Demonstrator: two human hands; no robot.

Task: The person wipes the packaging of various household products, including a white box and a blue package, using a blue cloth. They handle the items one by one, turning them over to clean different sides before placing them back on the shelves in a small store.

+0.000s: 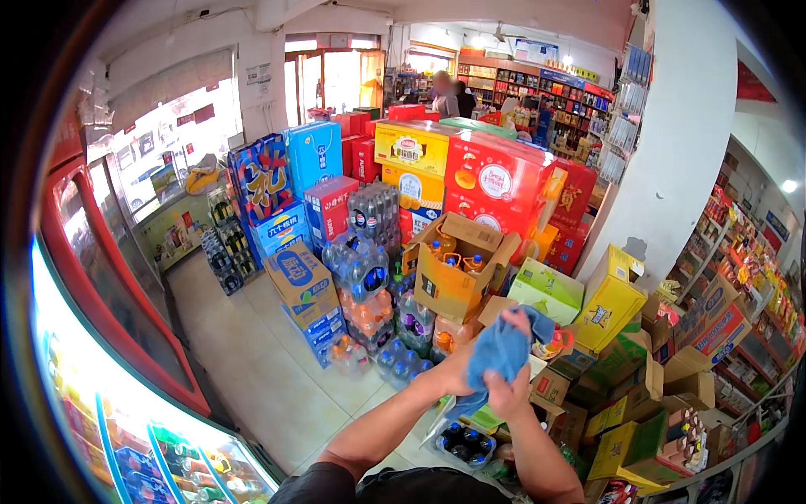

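A crumpled blue cloth (500, 353) is bunched between both hands in front of the body. My left hand (463, 368) is at its left side, partly covered by the cloth, so its fingers cannot be made out. My right hand (509, 392) grips the cloth's lower right part. Some fingers show at the top of the cloth. Just right of it is a bottle with a red handle (554, 343). Behind stands an open cardboard box (450, 290) holding several orange bottles with blue caps. Below the hands sits a pack of dark bottles (465, 444).
A lit drinks cooler (148, 435) stands at the lower left. Stacked drink packs and a carton (302, 283) rise ahead. Red cartons (497, 173) are piled behind, yellow and opened boxes (607, 302) to the right, beside a white pillar (683, 138). People (446, 101) are far back.
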